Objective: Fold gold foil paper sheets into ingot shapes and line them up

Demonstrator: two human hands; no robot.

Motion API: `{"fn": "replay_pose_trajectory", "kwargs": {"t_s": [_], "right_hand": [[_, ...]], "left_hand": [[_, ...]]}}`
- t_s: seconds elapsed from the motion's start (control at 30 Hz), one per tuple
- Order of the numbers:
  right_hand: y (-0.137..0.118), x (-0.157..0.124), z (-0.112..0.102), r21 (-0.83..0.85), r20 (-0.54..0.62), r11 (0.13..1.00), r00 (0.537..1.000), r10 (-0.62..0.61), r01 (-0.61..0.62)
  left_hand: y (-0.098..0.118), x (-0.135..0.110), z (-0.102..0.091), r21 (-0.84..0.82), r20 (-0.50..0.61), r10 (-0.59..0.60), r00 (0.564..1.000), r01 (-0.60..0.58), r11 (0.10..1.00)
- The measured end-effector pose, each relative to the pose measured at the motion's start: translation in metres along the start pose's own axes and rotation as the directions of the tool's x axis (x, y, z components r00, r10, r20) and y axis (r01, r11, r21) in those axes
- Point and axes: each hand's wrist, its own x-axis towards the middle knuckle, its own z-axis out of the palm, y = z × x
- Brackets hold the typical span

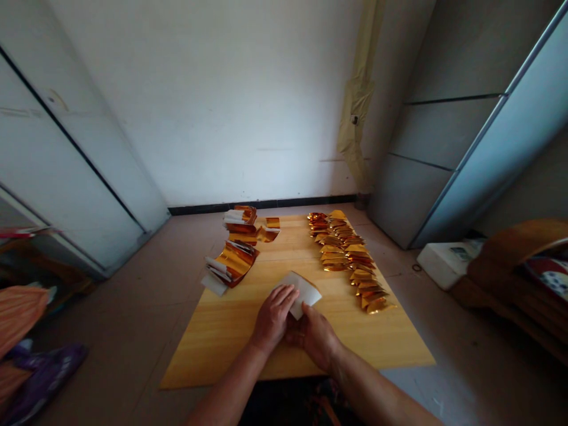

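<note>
Whitewashed wall (199, 100) and black skirting (261, 205) close off a narrow tiled room, with grey cabinet doors (465, 136) at right and white cabinet doors (66, 160) at left, as a person works at a yellow wooden tabletop (213, 355). Left hand (273, 316) lies across a folded white sheet (304, 294) near the middle of the tabletop, its fingers pressed together and resting on the sheet's left side. Right hand (310, 337) sits at the sheet's lower corner, its fingers partly hidden; whether it pinches the paper cannot be told from this view. A long, overlapping row of folded gold foil pieces (350, 254) runs up the right side of the tabletop, just beside the sheet at its near end. Two loose heaps of gold foil strips (233, 266) with white backing lie at the left, one at the tabletop's edge and one at its far end. A beige cloth (357, 112) hangs on the wall, a white box (444, 263) sits on the floor at right, and purple fabric (44, 378) lies at lower left.
</note>
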Motion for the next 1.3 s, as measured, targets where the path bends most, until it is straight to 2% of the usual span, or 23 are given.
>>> {"fn": "replay_pose_trajectory", "kwargs": {"t_s": [0.07,0.1,0.13,0.17,0.2,0.23,0.3,0.33,0.37,0.43,0.5,0.63,0.7,0.77,0.8,0.87,0.93,0.97,1.03,1.1,1.2,1.3], "right_hand": [[-0.003,-0.006,-0.008,-0.198,0.074,0.980,0.996,0.039,-0.024],[-0.005,-0.008,-0.013,-0.332,0.147,0.943,0.986,0.079,-0.026],[-0.008,-0.010,-0.019,-0.474,0.199,0.880,0.977,0.082,0.022],[-0.012,-0.012,-0.025,-0.622,0.207,0.774,0.978,0.021,0.115],[-0.016,-0.013,-0.031,-0.744,0.236,0.615,0.964,-0.120,0.259],[-0.021,-0.015,-0.037,-0.819,0.284,0.420,0.913,-0.293,0.390],[-0.031,-0.017,-0.047,-0.857,0.415,0.042,0.737,-0.534,0.513],[-0.035,-0.017,-0.051,-0.825,0.523,-0.123,0.662,-0.537,0.552],[-0.038,-0.017,-0.053,-0.782,0.609,-0.257,0.606,-0.512,0.568],[-0.042,-0.013,-0.055,-0.703,0.710,-0.446,0.570,-0.413,0.554],[-0.042,-0.008,-0.054,-0.648,0.751,-0.541,0.566,-0.340,0.536],[-0.040,0.006,-0.053,-0.592,0.792,-0.594,0.530,-0.304,0.544],[-0.041,0.012,-0.053,-0.573,0.811,-0.567,0.505,-0.294,0.591],[-0.044,0.019,-0.053,-0.578,0.814,-0.483,0.508,-0.283,0.657],[-0.045,0.022,-0.053,-0.598,0.801,-0.420,0.528,-0.283,0.682],[-0.048,0.031,-0.050,-0.672,0.740,-0.270,0.603,-0.298,0.690],[-0.051,0.040,-0.043,-0.754,0.648,-0.142,0.692,-0.318,0.641],[-0.052,0.044,-0.038,-0.786,0.604,-0.108,0.721,-0.340,0.608],[-0.053,0.052,-0.026,-0.842,0.529,-0.121,0.763,-0.372,0.525],[-0.051,0.058,-0.014,-0.909,0.416,-0.181,0.796,-0.440,0.375],[-0.044,0.066,-0.001,-0.941,0.289,-0.306,0.811,-0.509,0.143],[-0.036,0.074,0.003,-0.909,0.258,-0.417,0.809,-0.528,0.018]], "left_hand": [[-0.002,-0.003,0.003,-0.038,0.022,-0.024,0.999,0.025,0.999],[-0.004,-0.005,0.004,-0.069,0.035,-0.043,0.998,0.045,0.997],[-0.006,-0.006,0.005,-0.106,0.050,-0.070,0.996,0.075,0.991],[-0.008,-0.006,0.005,-0.146,0.067,-0.102,0.992,0.111,0.983],[-0.010,-0.007,0.005,-0.184,0.090,-0.133,0.987,0.148,0.972],[-0.012,-0.006,0.004,-0.218,0.115,-0.158,0.981,0.181,0.959],[-0.015,-0.006,0.002,-0.257,0.163,-0.180,0.970,0.217,0.942],[-0.016,-0.005,0.001,-0.264,0.181,-0.174,0.968,0.218,0.939],[-0.016,-0.005,0.000,-0.264,0.193,-0.163,0.967,0.211,0.941],[-0.018,-0.006,-0.002,-0.251,0.202,-0.135,0.970,0.184,0.950],[-0.020,-0.007,-0.003,-0.236,0.210,-0.100,0.972,0.150,0.960],[-0.022,-0.011,-0.007,-0.217,0.235,-0.030,0.972,0.082,0.973],[-0.024,-0.011,-0.010,-0.226,0.254,0.000,0.967,0.059,0.972],[-0.025,-0.011,-0.015,-0.248,0.278,0.015,0.961,0.057,0.967],[-0.025,-0.010,-0.017,-0.260,0.286,0.013,0.958,0.064,0.963],[-0.025,-0.009,-0.021,-0.290,0.295,-0.004,0.955,0.094,0.952],[-0.024,-0.006,-0.025,-0.316,0.281,-0.039,0.959,0.131,0.940],[-0.024,-0.004,-0.025,-0.317,0.265,-0.065,0.962,0.150,0.936],[-0.022,0.000,-0.024,-0.273,0.206,-0.140,0.969,0.194,0.942],[-0.022,0.003,-0.020,-0.189,0.115,-0.234,0.965,0.253,0.949],[-0.025,0.006,-0.011,-0.133,-0.059,-0.326,0.944,0.316,0.939],[-0.029,0.007,-0.001,-0.120,-0.172,-0.331,0.928,0.314,0.942]]}}
